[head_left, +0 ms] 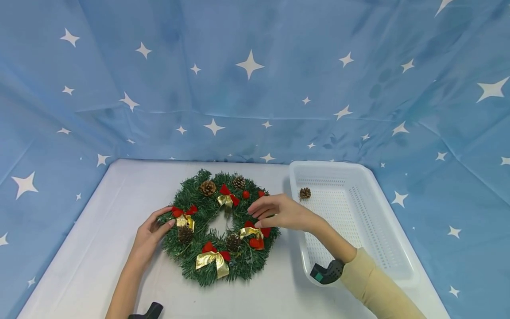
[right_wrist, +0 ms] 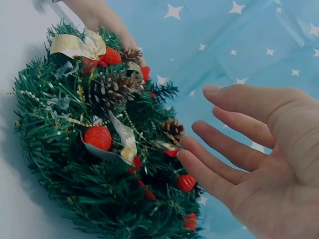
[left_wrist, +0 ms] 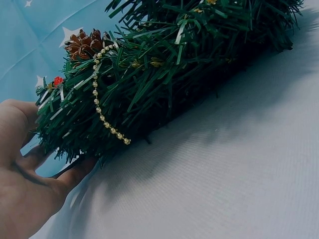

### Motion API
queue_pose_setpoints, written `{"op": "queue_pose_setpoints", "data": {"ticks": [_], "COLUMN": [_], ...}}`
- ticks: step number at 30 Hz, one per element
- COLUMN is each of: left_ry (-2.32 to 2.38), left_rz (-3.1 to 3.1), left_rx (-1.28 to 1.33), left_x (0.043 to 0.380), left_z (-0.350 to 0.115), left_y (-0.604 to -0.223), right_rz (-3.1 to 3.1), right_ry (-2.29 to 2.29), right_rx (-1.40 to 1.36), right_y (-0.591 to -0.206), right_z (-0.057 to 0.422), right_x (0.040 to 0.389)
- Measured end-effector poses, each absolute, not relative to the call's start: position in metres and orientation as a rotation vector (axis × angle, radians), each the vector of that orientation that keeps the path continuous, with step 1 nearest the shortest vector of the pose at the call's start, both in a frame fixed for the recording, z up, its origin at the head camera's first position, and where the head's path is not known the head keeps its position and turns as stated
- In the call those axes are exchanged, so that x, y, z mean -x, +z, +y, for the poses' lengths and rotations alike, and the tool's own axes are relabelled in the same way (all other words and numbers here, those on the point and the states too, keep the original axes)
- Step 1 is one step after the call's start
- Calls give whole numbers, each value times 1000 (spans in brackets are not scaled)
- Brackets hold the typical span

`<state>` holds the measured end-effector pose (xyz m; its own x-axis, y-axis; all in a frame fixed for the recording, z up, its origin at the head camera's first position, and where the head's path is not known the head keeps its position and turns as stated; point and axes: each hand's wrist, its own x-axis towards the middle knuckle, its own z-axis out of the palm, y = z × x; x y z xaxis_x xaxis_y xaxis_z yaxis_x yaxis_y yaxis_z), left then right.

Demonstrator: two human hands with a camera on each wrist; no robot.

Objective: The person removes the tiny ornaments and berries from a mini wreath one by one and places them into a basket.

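Observation:
A green tinsel wreath (head_left: 179, 249) lies on the white table, decorated with red-and-gold bows (head_left: 213, 259), pine cones (head_left: 207, 188) and red berries (head_left: 245, 194). At its left edge my left hand (head_left: 146, 239) grips the greenery between thumb and fingers, next to a bow. The left wrist view has a gold bead string (left_wrist: 98, 103) hanging down the wreath's outer side, near that hand. Over the wreath's right part hovers my right hand (head_left: 284, 213), fingers spread and loosely bent, holding nothing. In the right wrist view its fingers are apart, beside the wreath.
To the right stands a white plastic basket (head_left: 392, 239) with perforated sides. One loose pine cone (head_left: 305, 193) lies inside it at the far left. My right forearm passes over the basket's near left side. A blue star-patterned cloth (head_left: 223, 97) surrounds the table (head_left: 131, 186).

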<state>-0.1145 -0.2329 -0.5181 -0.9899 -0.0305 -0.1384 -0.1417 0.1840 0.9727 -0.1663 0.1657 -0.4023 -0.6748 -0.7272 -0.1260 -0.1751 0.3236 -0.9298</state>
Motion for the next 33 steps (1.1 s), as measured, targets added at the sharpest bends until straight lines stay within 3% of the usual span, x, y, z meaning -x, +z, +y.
{"op": "queue_pose_setpoints", "data": {"ticks": [33], "left_ry": [1923], "left_rz": [2358], "left_rx": [193], "left_x": [115], "left_z": [-232], "left_y": [-517], "right_rz": [2083], "right_ry": [-1190], "right_rx": [853], "right_y": [-420], "right_z": [128], "right_x": [152]}}
